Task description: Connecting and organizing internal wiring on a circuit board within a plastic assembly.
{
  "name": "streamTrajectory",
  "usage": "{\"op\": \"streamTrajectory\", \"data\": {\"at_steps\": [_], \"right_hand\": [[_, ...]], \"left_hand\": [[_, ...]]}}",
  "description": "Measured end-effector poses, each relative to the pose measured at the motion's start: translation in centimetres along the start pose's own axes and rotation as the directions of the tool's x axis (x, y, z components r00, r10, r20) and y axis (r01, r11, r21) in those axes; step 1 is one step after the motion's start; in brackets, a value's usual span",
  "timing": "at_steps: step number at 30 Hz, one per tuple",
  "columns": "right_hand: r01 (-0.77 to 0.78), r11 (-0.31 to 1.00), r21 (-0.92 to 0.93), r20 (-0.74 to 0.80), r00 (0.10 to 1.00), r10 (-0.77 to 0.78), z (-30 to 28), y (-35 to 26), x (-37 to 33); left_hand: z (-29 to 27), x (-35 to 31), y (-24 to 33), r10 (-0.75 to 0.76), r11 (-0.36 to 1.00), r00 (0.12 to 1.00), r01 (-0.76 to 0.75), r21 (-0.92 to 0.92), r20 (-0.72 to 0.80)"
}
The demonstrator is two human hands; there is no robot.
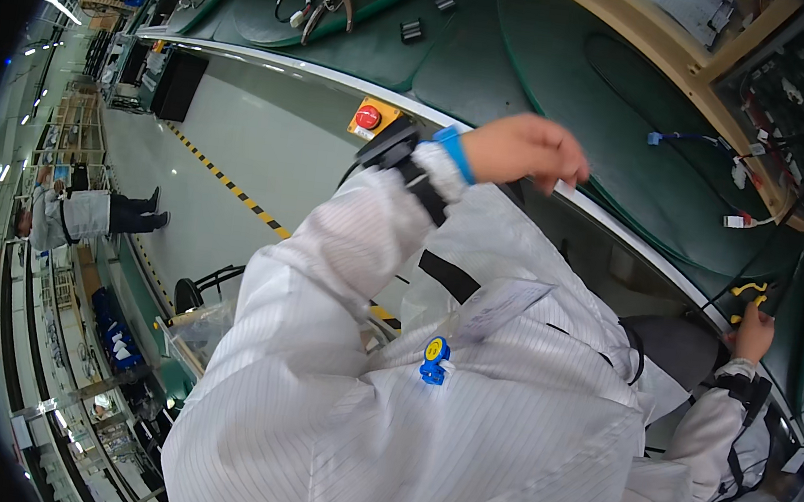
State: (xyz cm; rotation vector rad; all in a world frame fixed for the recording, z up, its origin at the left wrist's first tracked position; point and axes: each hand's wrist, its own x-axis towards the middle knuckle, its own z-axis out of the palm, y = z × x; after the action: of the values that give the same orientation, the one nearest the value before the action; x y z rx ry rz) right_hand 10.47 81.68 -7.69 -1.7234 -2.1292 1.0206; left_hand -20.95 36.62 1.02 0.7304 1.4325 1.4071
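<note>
Yellow item [750, 289] at right hand [754, 337], well apart from left hand [522, 152]

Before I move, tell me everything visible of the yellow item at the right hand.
The yellow item is small and bright, with thin, curved parts, perhaps plastic. It is by the edge of the green work surface, where the right hand appears to touch it with its fingertips. Its full shape is unclear.
</note>
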Motion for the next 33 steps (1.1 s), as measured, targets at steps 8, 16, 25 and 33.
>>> {"op": "streamTrajectory", "data": {"at_steps": [8,16,25,33], "right_hand": [[-0.008,1.0,-0.016,-0.037,0.999,0.007,-0.1,-1.7,-1.3],[0.038,0.998,0.043,-0.015,0.999,-0.038,-0.5,-1.0,-0.8],[0.022,0.991,0.133,0.002,1.0,-0.022,0.2,-1.0,-1.6],[0.083,0.992,0.094,-0.027,0.996,-0.081,-0.8,-2.6,-2.8]], "left_hand": [[4.4,-9.9,0.5,0.111,0.929,0.798,0.128,-0.347,0.592],[0.5,-11.9,-1.5,0.072,0.59,0.959,0.18,-0.787,0.273],[-0.1,-4.6,3.6,-0.192,0.796,0.981,0.134,0.591,0.036],[4.7,16.3,8.2,0.16,0.611,0.985,-0.042,0.791,-0.07]]}}
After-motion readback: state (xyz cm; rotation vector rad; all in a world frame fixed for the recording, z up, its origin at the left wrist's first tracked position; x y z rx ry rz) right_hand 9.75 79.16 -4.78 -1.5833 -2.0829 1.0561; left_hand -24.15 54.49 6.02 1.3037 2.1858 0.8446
